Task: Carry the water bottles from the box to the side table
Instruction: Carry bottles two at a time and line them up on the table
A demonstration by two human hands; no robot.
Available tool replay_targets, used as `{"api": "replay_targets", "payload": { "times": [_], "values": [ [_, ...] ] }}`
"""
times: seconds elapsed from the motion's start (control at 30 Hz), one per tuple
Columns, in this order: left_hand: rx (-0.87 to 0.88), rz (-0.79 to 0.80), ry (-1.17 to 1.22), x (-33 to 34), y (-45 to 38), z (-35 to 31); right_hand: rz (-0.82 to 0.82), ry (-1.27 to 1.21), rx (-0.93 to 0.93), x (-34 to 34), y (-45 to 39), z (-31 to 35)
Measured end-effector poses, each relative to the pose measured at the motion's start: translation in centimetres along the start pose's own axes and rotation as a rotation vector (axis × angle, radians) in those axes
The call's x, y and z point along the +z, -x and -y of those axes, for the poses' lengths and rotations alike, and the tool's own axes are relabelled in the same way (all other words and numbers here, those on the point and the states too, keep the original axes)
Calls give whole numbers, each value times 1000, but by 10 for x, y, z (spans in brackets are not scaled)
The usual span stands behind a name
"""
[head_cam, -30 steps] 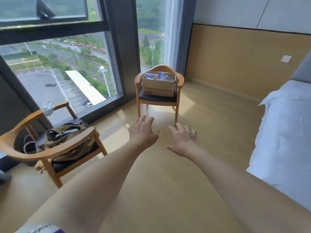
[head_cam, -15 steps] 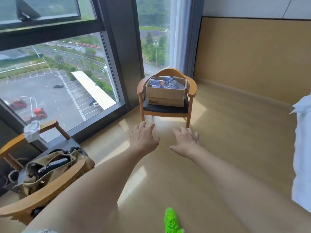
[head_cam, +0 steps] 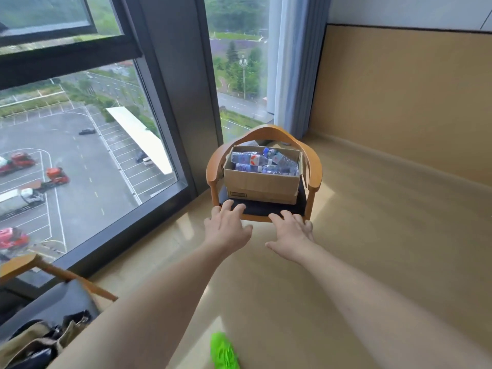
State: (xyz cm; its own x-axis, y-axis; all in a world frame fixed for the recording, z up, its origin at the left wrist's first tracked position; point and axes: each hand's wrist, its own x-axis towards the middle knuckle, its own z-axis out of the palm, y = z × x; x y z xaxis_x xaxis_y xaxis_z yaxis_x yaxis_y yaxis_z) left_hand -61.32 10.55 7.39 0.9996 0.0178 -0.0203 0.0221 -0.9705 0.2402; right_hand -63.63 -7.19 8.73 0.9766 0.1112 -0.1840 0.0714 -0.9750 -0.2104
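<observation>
Water bottles (head_cam: pixel 262 162) of clear crinkled plastic with blue-and-red labels lay jumbled on their sides in an open cardboard box (head_cam: pixel 259 183); they overlapped too much to count, though at least four showed. One such box, plain brown and rectangular with a small dark label on its near face, sat on the dark padded seat of a wooden chair (head_cam: pixel 315 170) with a curved, hoop-like back and arms, just beyond both hands. The left hand (head_cam: pixel 226 229) and the right hand (head_cam: pixel 291 233) were stretched forward side by side, slightly apart, palms down, fingers straight and spread, holding nothing; whether the fingertips touched the seat's front edge could not be told. A second wooden chair (head_cam: pixel 25 263) stood near the left elbow, with an olive fabric bag (head_cam: pixel 30 344) on it. Below the forearms, one bright green shoe (head_cam: pixel 223 351) showed over the smooth pale wood floor (head_cam: pixel 386 222).
</observation>
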Motion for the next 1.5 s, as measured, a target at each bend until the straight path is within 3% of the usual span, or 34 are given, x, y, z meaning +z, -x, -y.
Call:
{"api": "replay_targets", "payload": {
  "times": [0.23, 0.53, 1.1, 1.33, 1.5],
  "values": [
    [92, 22, 64, 25, -170, 5, 17, 34, 102, 1, -153, -16],
    [119, 130, 89, 8, -347, 14, 66, -38, 216, -20, -304, -17],
    [25, 333, -17, 94, -581, -9, 241, -119, 235, 0, -570, -97],
    [6, 498, -39, 137, -643, -26, 347, -138, 255, 14, -652, -128],
    [116, 612, -129, 173, -654, -24, 313, -195, 232, 38, -677, -144]
  ]
}}
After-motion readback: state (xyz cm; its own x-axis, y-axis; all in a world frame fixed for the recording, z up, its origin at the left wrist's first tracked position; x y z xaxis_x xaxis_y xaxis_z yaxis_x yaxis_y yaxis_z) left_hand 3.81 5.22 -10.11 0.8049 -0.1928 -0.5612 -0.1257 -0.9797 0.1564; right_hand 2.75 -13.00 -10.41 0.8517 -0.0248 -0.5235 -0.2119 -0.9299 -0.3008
